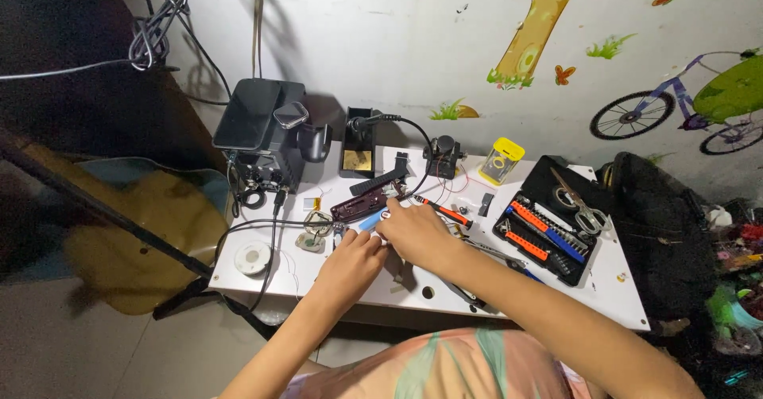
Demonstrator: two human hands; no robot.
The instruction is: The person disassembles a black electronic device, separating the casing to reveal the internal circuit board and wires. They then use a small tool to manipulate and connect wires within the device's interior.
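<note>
**Two hands meeting over a small blue part at mid-bench**

Both arms are reaching up from the bottom of the frame and converging at the centre of the white bench (612,288). The left hand (354,260) is lying knuckles-up, fingers curled together around the lower end of a small blue cylindrical part (369,222). The right hand (417,232) is crossing in from the lower right, fingers bent and pressed close onto the same part's upper end; whether it is pinching it or only touching it cannot be told.

Just above the hands, a dark maroon device (359,206) is lying flat, with a red-handled screwdriver (442,210) just to the right of it. A black soldering station (262,133) is standing in the upper left of the bench, a soldering iron stand (358,151) beside it. A white solder reel (253,258) is sitting near the left edge. To the right, an open black bit case (548,236) is carrying scissors (576,204), and a yellow-capped clear box (502,161) is standing near the wall. Cables are trailing across the bench's left side.
</note>
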